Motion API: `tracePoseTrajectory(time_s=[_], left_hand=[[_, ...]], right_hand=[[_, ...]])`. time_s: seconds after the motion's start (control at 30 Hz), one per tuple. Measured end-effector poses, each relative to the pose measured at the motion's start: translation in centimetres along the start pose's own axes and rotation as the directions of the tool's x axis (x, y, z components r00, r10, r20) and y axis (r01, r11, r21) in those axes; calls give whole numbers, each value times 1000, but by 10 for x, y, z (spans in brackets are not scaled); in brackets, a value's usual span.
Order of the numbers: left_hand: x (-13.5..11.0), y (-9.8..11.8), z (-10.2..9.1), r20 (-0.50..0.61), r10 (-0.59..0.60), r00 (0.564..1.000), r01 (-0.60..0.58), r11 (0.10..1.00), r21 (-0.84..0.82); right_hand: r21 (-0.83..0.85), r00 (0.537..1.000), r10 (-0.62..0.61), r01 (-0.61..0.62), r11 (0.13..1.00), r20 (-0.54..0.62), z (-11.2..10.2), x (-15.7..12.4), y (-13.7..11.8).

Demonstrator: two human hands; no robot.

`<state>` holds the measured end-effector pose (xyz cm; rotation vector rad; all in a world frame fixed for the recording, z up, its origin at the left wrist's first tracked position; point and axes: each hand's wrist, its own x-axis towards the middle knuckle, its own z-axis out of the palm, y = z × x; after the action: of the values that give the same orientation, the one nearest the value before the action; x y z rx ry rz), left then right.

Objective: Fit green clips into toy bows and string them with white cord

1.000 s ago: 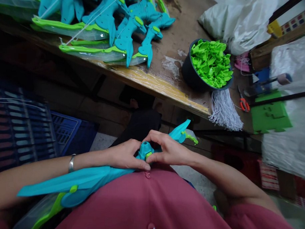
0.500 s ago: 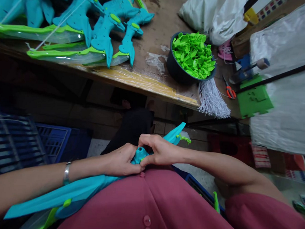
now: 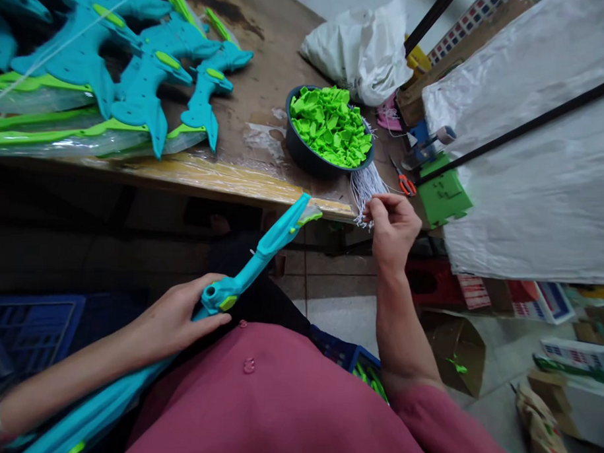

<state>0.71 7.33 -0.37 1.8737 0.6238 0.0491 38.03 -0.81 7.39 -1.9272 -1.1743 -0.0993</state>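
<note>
Turquoise bow point(image 3: 251, 268) and worktable point(image 3: 268, 60): the brown table is stretching across the upper left, while the bow is slanting before the person's shirt, its far tip overlapping the table's near edge in view; whether they are touching, I cannot tell.
Piled bows point(image 3: 148, 89): several more in turquoise and light green are lying on the table's left part, some running out of view.
White sack point(image 3: 360, 47): is slumping on the table behind the bowl.
Dark bowl point(image 3: 309, 162): is standing near the table's edge, brimming with green pieces point(image 3: 330, 125).
Left hand point(image 3: 180, 315): is wrapping around the bow near its grip.
Right hand point(image 3: 397, 231): is hovering at the white strings point(image 3: 365, 189), fingers curling close to the thumb; whether they are pinching a strand, I cannot tell.
Orange-handled tool point(image 3: 407, 185): is lying right of the strings.
</note>
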Motion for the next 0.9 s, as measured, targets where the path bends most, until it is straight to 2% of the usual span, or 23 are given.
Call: tracePoseTrajectory(time_s=[0.13,0.23,0.3,0.37,0.4,0.47,0.53,0.63,0.73,0.8,0.87,0.9], left_hand=[[-9,-11,9,12,109,994,-110,976,190],[-11,-13,19,-57,135,989,-105,926,363],[-8,-14,20,-196,97,976,-2,902,432],[-2,-15,17,-326,-31,945,161,911,381],[1,-17,14,-343,-121,932,240,913,330],[6,-20,8,-278,-292,915,360,903,235],[7,-22,5,-200,-378,904,410,899,155],[4,-21,6,-219,-350,911,352,936,-34],[2,-18,8,-153,-309,939,255,921,-296],[4,-16,8,-51,-304,951,249,854,-456],[8,-15,7,55,-273,960,254,777,-576],[11,-14,7,101,-242,965,251,736,-629]], right_hand=[[-204,996,86,-80,976,18,16,38,85],[-335,991,130,-114,935,26,40,57,123],[-399,986,164,-140,906,26,53,66,136],[-441,980,197,-166,882,25,61,76,142],[-451,978,208,-174,875,27,62,80,143],[-455,976,216,-176,873,37,61,86,141],[-437,979,194,-151,887,57,57,88,135],[-360,988,112,-66,931,110,50,71,114],[-167,969,31,10,986,244,52,24,77],[-16,920,-10,18,1000,392,58,-22,47],[136,820,-64,-17,991,569,68,-73,16],[209,750,-100,-52,977,654,74,-97,2]])
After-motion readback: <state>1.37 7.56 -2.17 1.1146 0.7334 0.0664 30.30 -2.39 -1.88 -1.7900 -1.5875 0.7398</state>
